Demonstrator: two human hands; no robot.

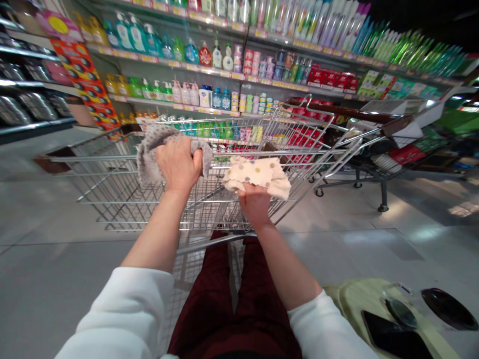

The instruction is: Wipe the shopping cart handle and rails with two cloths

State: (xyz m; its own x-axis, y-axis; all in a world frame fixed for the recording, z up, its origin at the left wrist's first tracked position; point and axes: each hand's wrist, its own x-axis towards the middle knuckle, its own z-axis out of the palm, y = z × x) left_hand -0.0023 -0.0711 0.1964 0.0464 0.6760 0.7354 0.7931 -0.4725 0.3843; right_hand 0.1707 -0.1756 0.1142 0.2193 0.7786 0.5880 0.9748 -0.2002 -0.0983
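Note:
A wire shopping cart (138, 202) stands right in front of me. My left hand (179, 164) is closed around a grey textured cloth (147, 154) on the cart's near top rail. To its right, my right hand (256, 204) grips the lower edge of a cream cloth with coloured dots (256, 171), which lies against the same side of the cart. The fingertips of both hands are partly hidden by the cloths.
Shelves of bottles and boxes (202, 55) rise behind the cart. A second, loaded cart (381, 179) stands at the right. At the lower right, a pale green stool (348, 294) holds a phone (396, 334) and a glass cup (402, 311), beside a dark oval object (449, 308).

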